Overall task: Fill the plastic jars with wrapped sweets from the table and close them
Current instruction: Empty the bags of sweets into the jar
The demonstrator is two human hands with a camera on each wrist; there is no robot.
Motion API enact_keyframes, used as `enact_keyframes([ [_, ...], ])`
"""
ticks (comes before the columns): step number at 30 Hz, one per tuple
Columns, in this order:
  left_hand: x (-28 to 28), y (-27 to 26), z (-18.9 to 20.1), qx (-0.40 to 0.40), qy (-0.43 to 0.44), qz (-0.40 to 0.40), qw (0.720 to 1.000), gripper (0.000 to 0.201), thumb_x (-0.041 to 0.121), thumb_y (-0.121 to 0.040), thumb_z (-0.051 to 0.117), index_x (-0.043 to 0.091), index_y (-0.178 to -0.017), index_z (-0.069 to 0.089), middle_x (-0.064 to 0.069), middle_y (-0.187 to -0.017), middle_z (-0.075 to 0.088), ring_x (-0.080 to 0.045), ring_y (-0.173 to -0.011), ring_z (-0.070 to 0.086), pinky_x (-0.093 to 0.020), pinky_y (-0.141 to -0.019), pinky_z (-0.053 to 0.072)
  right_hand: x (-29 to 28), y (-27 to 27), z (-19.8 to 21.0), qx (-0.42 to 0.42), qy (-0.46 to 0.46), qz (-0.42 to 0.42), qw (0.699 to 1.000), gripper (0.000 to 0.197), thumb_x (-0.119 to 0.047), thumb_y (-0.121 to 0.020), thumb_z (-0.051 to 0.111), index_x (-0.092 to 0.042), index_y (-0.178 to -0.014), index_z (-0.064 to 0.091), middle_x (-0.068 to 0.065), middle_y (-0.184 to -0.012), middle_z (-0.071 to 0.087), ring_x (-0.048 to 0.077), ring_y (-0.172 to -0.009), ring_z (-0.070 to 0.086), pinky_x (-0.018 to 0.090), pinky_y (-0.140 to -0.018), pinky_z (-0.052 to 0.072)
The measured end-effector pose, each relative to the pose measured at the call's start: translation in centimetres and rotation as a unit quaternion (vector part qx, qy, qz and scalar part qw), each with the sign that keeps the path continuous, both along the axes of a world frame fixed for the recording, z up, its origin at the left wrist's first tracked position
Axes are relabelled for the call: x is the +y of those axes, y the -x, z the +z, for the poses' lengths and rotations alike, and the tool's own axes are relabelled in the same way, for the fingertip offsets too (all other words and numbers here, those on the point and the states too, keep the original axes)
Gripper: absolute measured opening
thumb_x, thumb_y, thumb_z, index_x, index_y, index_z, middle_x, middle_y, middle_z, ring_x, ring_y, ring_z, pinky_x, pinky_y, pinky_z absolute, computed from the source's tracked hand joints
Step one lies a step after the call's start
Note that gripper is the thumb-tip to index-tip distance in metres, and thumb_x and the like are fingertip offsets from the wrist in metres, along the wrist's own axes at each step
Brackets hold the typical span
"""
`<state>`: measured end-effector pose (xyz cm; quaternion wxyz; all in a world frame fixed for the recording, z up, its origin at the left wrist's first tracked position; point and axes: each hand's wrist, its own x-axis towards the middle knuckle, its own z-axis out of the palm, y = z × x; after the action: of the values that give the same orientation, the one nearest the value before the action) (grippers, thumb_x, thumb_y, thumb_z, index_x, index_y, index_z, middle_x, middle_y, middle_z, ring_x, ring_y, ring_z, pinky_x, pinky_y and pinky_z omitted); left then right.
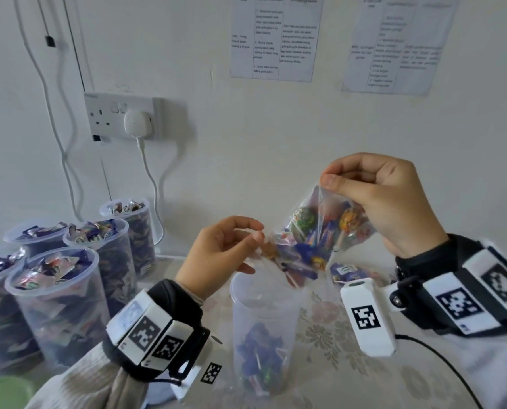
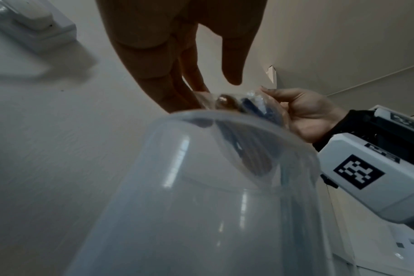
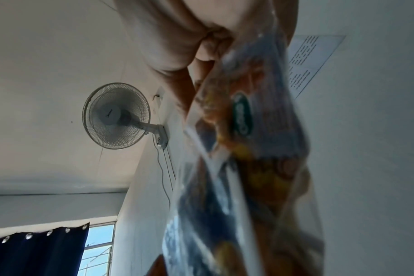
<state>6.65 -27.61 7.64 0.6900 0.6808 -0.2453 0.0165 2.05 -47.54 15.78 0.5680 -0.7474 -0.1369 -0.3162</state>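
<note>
- My right hand pinches the upper corner of a clear bag of lollipops, held tilted.
- My left hand pinches the bag's lower edge, above the open plastic jar on the table.
- A few lollipops lie at that jar's bottom.
- Four filled jars stand lidless at the left.

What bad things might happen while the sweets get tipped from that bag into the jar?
1. The clear bag is held tilted, its low end only just over the jar rim, so lollipops might slide out past it onto the table.
2. Neither the left hand nor the right hand steadies the tall, nearly empty jar; a bump could tip it.
3. Each hand only pinches a corner of the bag, so it may slip.
</note>
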Motion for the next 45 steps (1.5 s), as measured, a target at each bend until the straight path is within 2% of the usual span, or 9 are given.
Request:
enact_keyframes([
  [5, -0.3, -0.1, -0.5, -0.008, -0.033, 0.032, 0.999, 0.008, 0.006, -0.083, 0.065, 0.013, -0.082, 0.067, 0.0, -0.071, 0.07, -0.012, -0.069, 0.065, -0.024, -0.054, 0.052, 0.5, -0.5, -0.7, 0.003, 0.014, -0.001, 1.0, 0.014, -0.003, -0.075, 0.075, -0.016, -0.073, 0.071, -0.005, -0.07, 0.072, 0.008, -0.068, 0.065, 0.02, -0.069, 0.055],
  [8, -0.5, 0.0, -0.6, -0.001, -0.037, 0.035, 0.999, 0.012, 0.003, -0.084, 0.064, 0.013, -0.09, 0.067, 0.002, -0.071, 0.069, -0.01, -0.069, 0.065, -0.023, -0.054, 0.051, 0.7, -0.7, -1.1, -0.004, -0.001, 0.001, 1.0, 0.013, -0.003, -0.075, 0.074, -0.016, -0.074, 0.071, -0.004, -0.071, 0.072, 0.01, -0.068, 0.066, 0.022, -0.07, 0.056],
  [19, -0.9, 0.4, -0.8, -0.06, -0.062, 0.096, 0.992, 0.013, 0.005, -0.081, 0.068, 0.011, -0.07, 0.07, -0.004, -0.065, 0.069, -0.013, -0.063, 0.064, -0.027, -0.067, 0.055, 0.2, -1.5, -1.9, -0.016, -0.012, 0.035, 0.999, 0.016, -0.001, -0.076, 0.074, -0.017, -0.074, 0.071, -0.007, -0.07, 0.071, 0.007, -0.066, 0.065, 0.015, -0.065, 0.051],
  [22, -0.8, 0.4, -0.7, -0.075, -0.081, 0.11, 0.988, 0.028, -0.004, -0.083, 0.063, 0.02, -0.07, 0.071, 0.005, -0.062, 0.069, -0.006, -0.06, 0.064, -0.016, -0.064, 0.051, 0.0, -1.7, -1.9, -0.018, -0.013, 0.049, 0.999, 0.015, -0.001, -0.076, 0.074, -0.016, -0.074, 0.071, -0.007, -0.069, 0.071, 0.006, -0.064, 0.064, 0.014, -0.063, 0.051],
  [25, -0.7, 0.2, -0.6, -0.072, -0.098, 0.105, 0.987, 0.041, -0.008, -0.083, 0.061, 0.03, -0.072, 0.071, 0.01, -0.068, 0.071, -0.006, -0.066, 0.067, -0.017, -0.07, 0.053, 0.1, -2.0, -2.1, -0.021, -0.01, 0.053, 0.998, 0.016, -0.002, -0.076, 0.074, -0.017, -0.073, 0.071, -0.009, -0.067, 0.071, 0.005, -0.063, 0.064, 0.014, -0.062, 0.051],
  [31, 0.0, 0.4, -0.3, -0.04, -0.047, 0.069, 0.996, 0.017, -0.005, -0.079, 0.067, 0.01, -0.086, 0.071, -0.009, -0.082, 0.073, -0.018, -0.075, 0.07, -0.023, -0.075, 0.056, -0.6, -2.4, -1.6, -0.034, -0.041, 0.055, 0.997, 0.019, 0.0, -0.076, 0.073, -0.019, -0.073, 0.07, -0.008, -0.068, 0.071, 0.006, -0.065, 0.066, 0.018, -0.066, 0.053],
  [40, -0.2, 0.2, -0.7, -0.072, -0.088, 0.107, 0.988, 0.019, 0.003, -0.073, 0.071, 0.022, -0.072, 0.072, -0.006, -0.071, 0.072, -0.015, -0.067, 0.068, -0.025, -0.075, 0.053, -0.1, -2.3, -1.8, -0.026, -0.017, 0.059, 0.998, 0.019, -0.002, -0.076, 0.074, -0.02, -0.073, 0.071, -0.006, -0.07, 0.072, 0.009, -0.066, 0.066, 0.018, -0.064, 0.051],
  [43, -0.3, 0.5, -0.5, -0.075, -0.099, 0.097, 0.988, 0.032, -0.014, -0.079, 0.06, 0.016, -0.076, 0.07, -0.011, -0.076, 0.072, -0.013, -0.064, 0.066, -0.024, -0.071, 0.055, 0.0, -2.3, -1.8, -0.023, -0.016, 0.058, 0.998, 0.019, -0.003, -0.075, 0.074, -0.021, -0.072, 0.071, -0.005, -0.07, 0.072, 0.01, -0.067, 0.066, 0.018, -0.063, 0.051],
  [45, -0.2, 0.6, -0.3, -0.072, -0.104, 0.085, 0.988, 0.022, -0.009, -0.079, 0.063, 0.012, -0.082, 0.069, -0.009, -0.078, 0.072, -0.014, -0.067, 0.067, -0.032, -0.074, 0.056, -0.1, -2.2, -1.7, -0.027, -0.018, 0.054, 0.998, 0.02, -0.002, -0.075, 0.073, -0.021, -0.072, 0.071, -0.006, -0.07, 0.072, 0.009, -0.067, 0.065, 0.018, -0.065, 0.052],
])
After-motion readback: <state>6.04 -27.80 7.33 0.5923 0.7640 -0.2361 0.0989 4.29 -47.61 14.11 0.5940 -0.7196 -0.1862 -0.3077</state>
